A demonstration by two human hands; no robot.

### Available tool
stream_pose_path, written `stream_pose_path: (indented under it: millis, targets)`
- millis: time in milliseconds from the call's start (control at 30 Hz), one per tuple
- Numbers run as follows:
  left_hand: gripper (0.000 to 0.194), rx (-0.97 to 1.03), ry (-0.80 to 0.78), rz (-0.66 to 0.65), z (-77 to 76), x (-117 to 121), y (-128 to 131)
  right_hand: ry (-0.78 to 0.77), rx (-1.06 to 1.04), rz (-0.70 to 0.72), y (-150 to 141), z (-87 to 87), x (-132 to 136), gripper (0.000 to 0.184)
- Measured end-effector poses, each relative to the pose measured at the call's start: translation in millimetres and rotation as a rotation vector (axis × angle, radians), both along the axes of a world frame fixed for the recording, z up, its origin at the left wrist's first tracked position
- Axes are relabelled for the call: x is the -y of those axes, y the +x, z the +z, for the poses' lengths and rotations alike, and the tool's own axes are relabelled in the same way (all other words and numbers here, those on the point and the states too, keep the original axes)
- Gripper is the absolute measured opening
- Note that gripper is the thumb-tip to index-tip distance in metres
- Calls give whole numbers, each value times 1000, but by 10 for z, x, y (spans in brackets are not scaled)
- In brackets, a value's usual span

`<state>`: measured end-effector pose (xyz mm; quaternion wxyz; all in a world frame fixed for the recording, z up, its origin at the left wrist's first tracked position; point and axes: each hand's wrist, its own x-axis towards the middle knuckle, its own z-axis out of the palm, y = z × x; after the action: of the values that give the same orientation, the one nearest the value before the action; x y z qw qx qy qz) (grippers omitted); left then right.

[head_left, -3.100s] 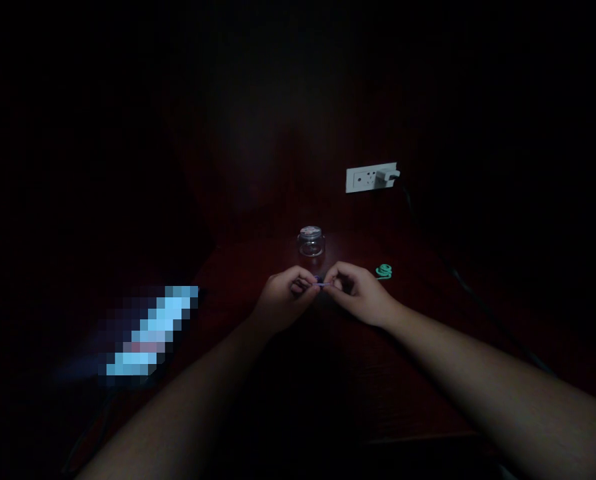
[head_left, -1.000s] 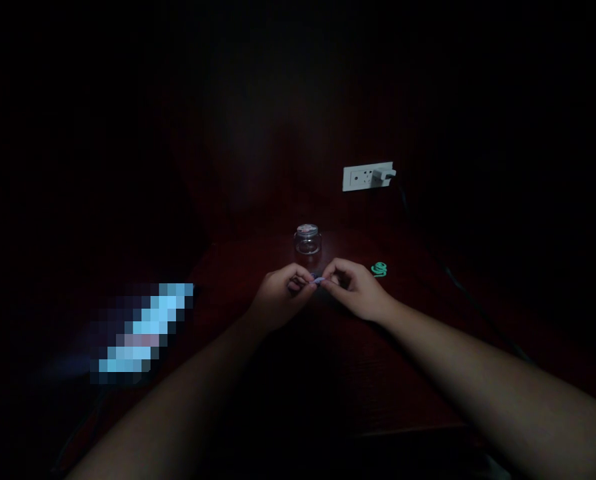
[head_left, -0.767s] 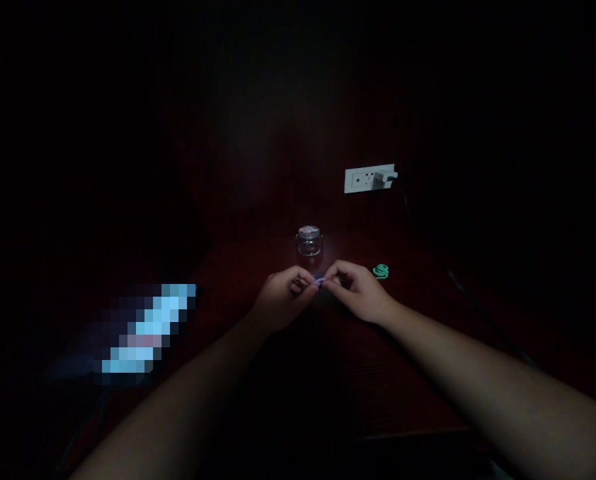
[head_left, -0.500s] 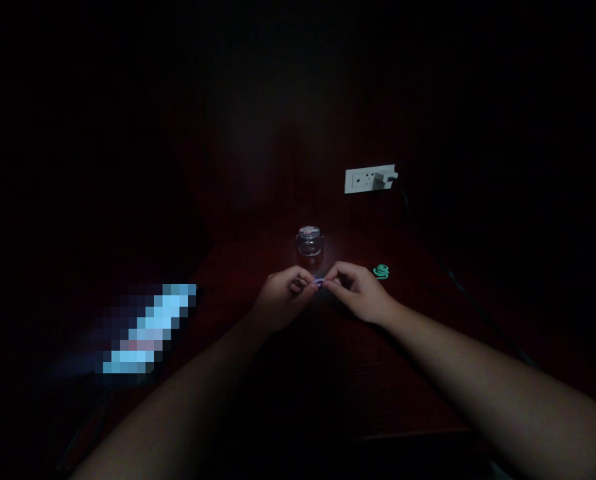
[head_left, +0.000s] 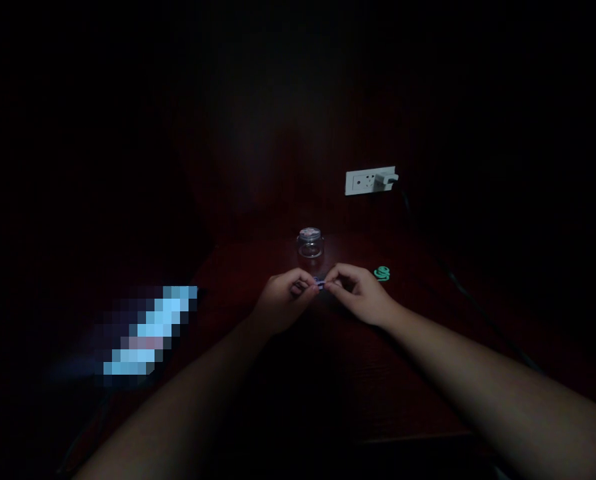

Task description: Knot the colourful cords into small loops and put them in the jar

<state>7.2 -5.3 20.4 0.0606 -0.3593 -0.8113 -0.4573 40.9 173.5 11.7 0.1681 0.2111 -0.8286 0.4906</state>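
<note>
The left hand and the right hand pinch a small purple piece between them, thumbs and forefingers nearly closed, over the tabletop nearer its back edge than its front edge. It is too small and dim to make out its shape. Just beyond, toward the back edge, a clear lidded jar stands upright. A green coil lies toward the right edge; a pixelated glowing object is by the left edge.
</note>
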Motion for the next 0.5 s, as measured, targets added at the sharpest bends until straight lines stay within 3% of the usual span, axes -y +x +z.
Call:
stream_pose_path:
  millis: [500]
  targets:
    - [13,2,6,-2,0,-3,1,-36,40,35,8,-15,2,8]
